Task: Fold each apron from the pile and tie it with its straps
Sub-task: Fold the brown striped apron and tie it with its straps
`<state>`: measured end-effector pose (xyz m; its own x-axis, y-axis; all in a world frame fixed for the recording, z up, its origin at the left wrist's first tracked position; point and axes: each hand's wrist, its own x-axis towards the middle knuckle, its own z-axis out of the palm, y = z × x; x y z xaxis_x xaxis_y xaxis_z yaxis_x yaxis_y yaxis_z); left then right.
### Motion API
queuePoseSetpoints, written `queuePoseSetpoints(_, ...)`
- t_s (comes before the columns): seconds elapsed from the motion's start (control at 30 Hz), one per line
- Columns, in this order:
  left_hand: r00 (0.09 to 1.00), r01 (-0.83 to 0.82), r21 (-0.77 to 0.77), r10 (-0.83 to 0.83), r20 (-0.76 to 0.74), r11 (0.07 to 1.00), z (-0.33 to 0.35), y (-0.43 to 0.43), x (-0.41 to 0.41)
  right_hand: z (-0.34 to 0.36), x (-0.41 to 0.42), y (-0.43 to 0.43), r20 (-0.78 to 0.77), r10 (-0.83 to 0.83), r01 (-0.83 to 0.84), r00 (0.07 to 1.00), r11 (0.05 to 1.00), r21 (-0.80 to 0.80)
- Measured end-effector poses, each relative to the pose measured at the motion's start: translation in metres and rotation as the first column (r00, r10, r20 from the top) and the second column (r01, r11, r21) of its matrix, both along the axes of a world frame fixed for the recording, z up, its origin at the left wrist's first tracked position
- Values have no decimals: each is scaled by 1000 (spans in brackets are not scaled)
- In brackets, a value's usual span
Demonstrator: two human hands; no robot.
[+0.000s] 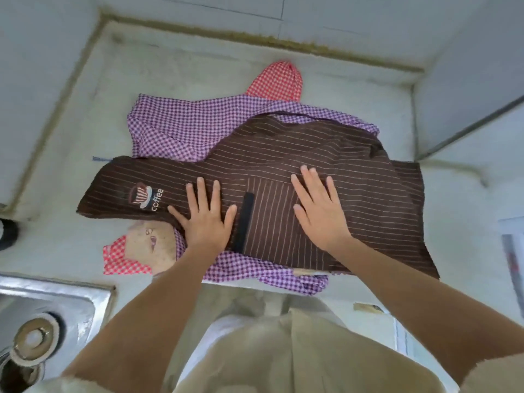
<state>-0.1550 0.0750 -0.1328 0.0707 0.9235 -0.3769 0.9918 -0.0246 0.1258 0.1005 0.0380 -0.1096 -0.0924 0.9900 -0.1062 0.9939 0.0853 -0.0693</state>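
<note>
Three aprons stacked, brown on top.
Brown apron (283,154): thin pale stripes, "coffee" cup logo at left end, spread flat, lengthwise left-right. Purple check apron (181,123) rumpled beneath it. Red check apron (275,80) lowest, showing at far edge and lower left.

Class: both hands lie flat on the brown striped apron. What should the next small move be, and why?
Probably fold the bib end, by the coffee logo, over toward the pocket. The brown apron lies stretched out flat on the purple checked apron; the left hand rests beside the bib and could lift it while the right hand pins the cloth.
</note>
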Motion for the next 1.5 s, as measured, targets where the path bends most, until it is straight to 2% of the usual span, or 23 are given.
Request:
queuePoseSetpoints(0.13, 998, 8, 70, -4, -59, 997, -4, 2, -8, -22, 49, -31, 120, -227, 245, 966, 956, -162)
queuePoseSetpoints(0.27, 996, -22, 133, 33, -82, 991, -4, 11, -1, -32, 53, -33, 61, -268, 274, 962, 943, -190)
queuePoseSetpoints(0.33, 999, -43, 235, 46, -5, 971, 4, 11, 15, -32, 52, -29, 5, -274, 269, 962, 941, -205)
queuePoseSetpoints(0.47, 953, 241, 418, -294, 68, 876, 26, -6, 87, -21, 61, -31, -181, -263, 220, 948, 949, -226)
queuePoseSetpoints(0.53, 913, 358, 404, -406, 39, 842, 30, -17, 129, -11, 69, -36, -336, -261, 213, 905, 962, -172)
queuePoseSetpoints(0.6, 897, 423, 313, -443, -7, 851, 20, -32, 153, -1, 84, -46, -440, -288, 294, 850, 954, -56)
queuePoseSetpoints(0.67, 897, 443, 189, -436, -77, 877, 3, -44, 154, 8, 102, -56, -439, -368, 435, 820, 899, 57)
queuePoseSetpoints(0.7, 892, 452, 154, -440, -104, 879, -4, -49, 154, 11, 115, -61, -418, -449, 517, 790, 854, 59)
queuePoseSetpoints(0.73, 887, 459, 135, -445, -123, 878, -9, -52, 151, 9, 127, -64, -406, -526, 579, 747, 815, 9)
queuePoseSetpoints(0.8, 877, 476, 128, -458, -144, 870, -12, -55, 150, 5, 151, -67, -410, -653, 640, 638, 745, -190)
queuePoseSetpoints(0.87, 881, 469, 136, -454, -130, 872, -9, -53, 153, 5, 166, -67, -470, -691, 620, 549, 714, -326)
queuePoseSetpoints(0.93, 898, 441, 202, -433, -81, 875, 0, -49, 160, 13, 172, -64, -476, -713, 569, 515, 700, -432)
queuePoseSetpoints(1.0, 898, 432, 295, -436, -56, 852, 10, -44, 176, 25, 176, -55, -450, -799, 521, 399, 601, -606)
queuePoseSetpoints(1.03, 900, 424, 328, -434, -48, 844, 13, -41, 184, 29, 179, -50, -417, -862, 484, 287, 506, -714)
queuePoseSetpoints(1.1, 916, 385, 304, -401, -12, 871, 17, -33, 202, 34, 187, -43, -323, -946, 271, 27, 318, -908)
queuePoseSetpoints(1.13, 923, 370, 260, -384, 3, 892, 16, -29, 208, 38, 192, -41, -271, -961, 119, -51, 263, -957)
queuePoseSetpoints(1.17, 926, 369, 214, -378, 2, 905, 12, -28, 211, 40, 196, -40, -244, -967, -4, -77, 245, -969)
queuePoseSetpoints(1.23, 906, 423, 146, -417, -67, 895, 5, -28, 210, 42, 200, -35, -268, -956, -118, -122, 283, -952)
queuePoseSetpoints(1.27, 889, 456, 122, -445, -106, 882, 3, -28, 208, 42, 199, -30, -293, -935, -107, -199, 318, -942)
queuePoseSetpoints(1.33, 858, 504, 78, -488, -162, 860, 1, -27, 202, 41, 195, -17, -359, -857, 7, -370, 384, -923)
queuePoseSetpoints(1.43, 844, 523, 54, -508, -172, 851, 3, -27, 199, 46, 182, -7, -533, -746, 168, -399, 512, -842)
queuePoseSetpoints(1.5, 850, 517, 60, -503, -159, 854, 4, -27, 200, 47, 180, -3, -673, -573, 375, -468, 560, -738)
